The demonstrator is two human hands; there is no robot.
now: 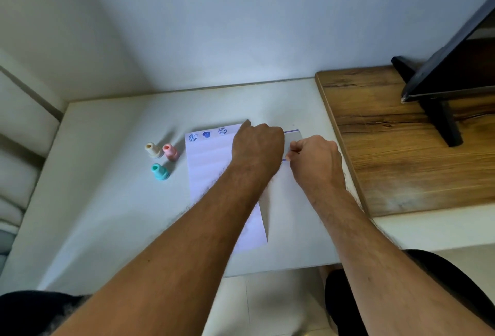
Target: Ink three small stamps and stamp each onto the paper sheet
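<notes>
Lying under both hands, the paper sheet (211, 164) is pressed by the curled left hand (257, 145); its folded edge is pinched by the right hand (314, 158); three stamps (160, 160) stand left of them.

You will find no readable words, brand names or numbers anywhere here. The only signs are three blue stamped marks in a row along the far edge of the paper sheet (211, 164): a round face-like mark (192, 137) at the left, a solid blot (206, 134) in the middle whose shape you cannot make out, and a smiley face (222, 130) at the right.
</notes>
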